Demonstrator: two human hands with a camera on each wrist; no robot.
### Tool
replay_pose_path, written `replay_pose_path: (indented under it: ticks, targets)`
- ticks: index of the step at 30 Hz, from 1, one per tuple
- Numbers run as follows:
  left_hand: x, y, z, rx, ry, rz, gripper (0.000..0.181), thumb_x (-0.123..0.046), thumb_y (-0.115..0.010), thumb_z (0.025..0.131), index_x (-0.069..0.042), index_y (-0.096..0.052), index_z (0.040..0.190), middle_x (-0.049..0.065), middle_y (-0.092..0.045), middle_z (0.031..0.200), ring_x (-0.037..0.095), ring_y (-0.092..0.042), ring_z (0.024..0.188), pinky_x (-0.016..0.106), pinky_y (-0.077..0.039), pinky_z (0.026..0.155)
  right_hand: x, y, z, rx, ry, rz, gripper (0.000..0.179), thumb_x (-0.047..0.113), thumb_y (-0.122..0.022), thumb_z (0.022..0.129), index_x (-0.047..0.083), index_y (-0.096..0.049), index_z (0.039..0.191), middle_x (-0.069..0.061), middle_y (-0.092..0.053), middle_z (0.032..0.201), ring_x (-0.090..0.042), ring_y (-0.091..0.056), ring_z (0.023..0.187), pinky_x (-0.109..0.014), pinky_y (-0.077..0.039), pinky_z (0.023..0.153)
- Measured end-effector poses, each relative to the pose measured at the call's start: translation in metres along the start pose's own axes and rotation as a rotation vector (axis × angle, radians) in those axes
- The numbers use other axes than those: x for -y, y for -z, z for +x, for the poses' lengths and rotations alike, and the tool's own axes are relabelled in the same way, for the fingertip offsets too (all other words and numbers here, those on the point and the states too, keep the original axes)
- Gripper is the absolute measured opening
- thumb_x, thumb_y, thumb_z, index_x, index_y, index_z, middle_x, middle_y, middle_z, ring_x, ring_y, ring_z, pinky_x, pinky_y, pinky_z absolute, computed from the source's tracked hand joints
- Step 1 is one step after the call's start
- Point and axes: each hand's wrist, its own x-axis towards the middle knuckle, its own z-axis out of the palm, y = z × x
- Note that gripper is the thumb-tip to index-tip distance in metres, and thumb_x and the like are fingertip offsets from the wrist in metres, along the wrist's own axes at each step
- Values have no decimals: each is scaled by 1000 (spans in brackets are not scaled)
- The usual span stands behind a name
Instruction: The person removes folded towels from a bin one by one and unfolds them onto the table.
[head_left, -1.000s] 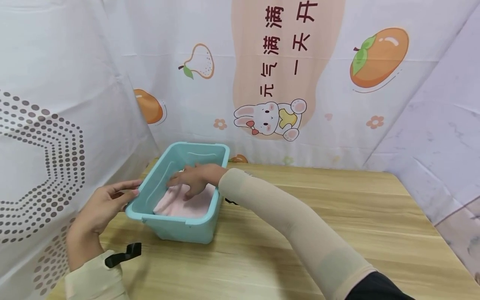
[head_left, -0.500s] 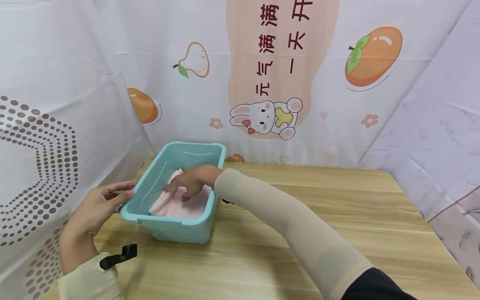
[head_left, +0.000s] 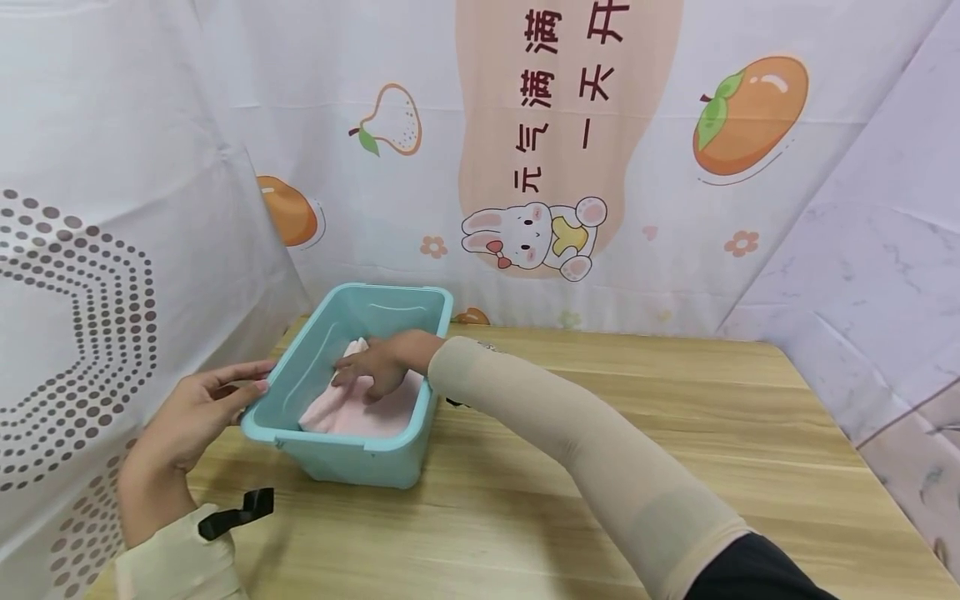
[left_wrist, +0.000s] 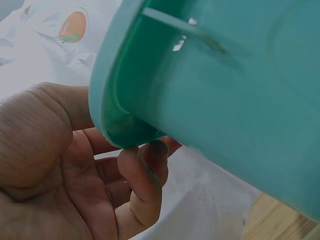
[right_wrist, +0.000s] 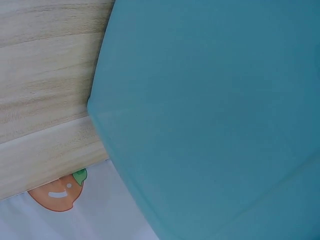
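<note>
A light-blue plastic storage bin (head_left: 352, 457) stands on the table near the back left. Folded pale pink cloth (head_left: 378, 417) lies inside it, with a raised pale fold along its left side. My left hand (head_left: 197, 412) holds the bin's left rim; in the left wrist view, its fingers (left_wrist: 142, 187) curl beneath the rim's corner. Reaching in over the right rim, my right hand (head_left: 382, 364) rests on the cloth with its fingers spread and slightly bent. The right wrist view is filled by the bin's outer wall (right_wrist: 200, 110), and the hand is hidden there.
The wooden table (head_left: 637, 400) extends to the right of the bin. Behind it hangs a white printed curtain (head_left: 360, 208), and another dotted curtain (head_left: 82, 275) hangs close to my left hand. A black strap (head_left: 236, 514) sticks out from my left wrist.
More of the cloth's raised fold shows beside my right fingers, which have shifted slightly on it. My left hand keeps its place at the rim. The head view has shifted a little.
</note>
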Motion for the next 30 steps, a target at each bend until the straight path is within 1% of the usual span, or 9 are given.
replay_pose_path:
  ticks: [3,6,11,16,18,20,23,27,30]
  targets:
    - [-1,0,0,1,-2,1,51,-22,-62,104,9,-52,143,-24,-66,108,1,-66,93,25,-58,72,-1,0,1,7,1,2,59,39,-48,107,35,-28,162,8,-9,172,-21,-4,158,-47,-1,126]
    - [-3,0,0,2,7,9,52,-23,-62,104,9,-51,143,-24,-66,108,1,-66,93,25,-58,71,-2,0,3,20,-7,44,56,40,-49,107,35,-32,160,10,-9,171,-17,-4,157,-41,-1,126]
    - [-3,0,0,6,25,15,54,-24,-62,104,10,-50,144,-24,-65,108,1,-65,93,26,-58,72,-4,-1,5,46,15,168,53,35,-51,107,33,-37,158,13,-11,171,-8,-14,151,-27,-13,122]
    - [0,0,-1,1,21,10,54,-23,-63,104,10,-50,144,-26,-65,109,1,-65,92,25,-58,71,-5,-3,5,50,55,232,50,29,-50,107,27,-38,156,8,-35,159,-5,-30,139,-20,-24,114]
    - [0,-1,0,2,21,7,54,-23,-63,104,11,-50,144,-25,-66,109,1,-66,92,26,-58,71,-4,-3,4,52,59,253,55,28,-51,107,27,-34,159,8,-39,154,-5,-33,135,-20,-26,113]
    - [-1,-1,0,4,17,6,54,-24,-63,104,10,-50,144,-24,-66,109,2,-66,92,26,-58,71,-4,-2,2,53,60,269,60,26,-52,106,29,-29,162,7,-38,155,-6,-33,136,-20,-26,113]
    - [0,-1,0,7,20,8,54,-25,-62,104,10,-50,144,-23,-67,108,2,-66,92,26,-58,71,-3,-2,1,36,89,258,62,21,-54,106,31,-30,162,9,-40,156,-6,-34,136,-19,-25,113]
    - [0,0,1,15,24,2,54,-26,-62,104,9,-51,144,-23,-67,109,3,-66,92,27,-58,71,-4,-1,2,-27,132,244,57,14,-59,103,25,-44,156,7,-51,147,-9,-44,129,-17,-32,107]
    - [1,1,1,21,20,-5,53,-25,-63,104,9,-51,144,-24,-66,110,3,-65,92,27,-58,71,-4,0,3,-70,111,275,56,15,-64,100,25,-50,153,5,-55,144,-9,-47,129,-19,-37,105]
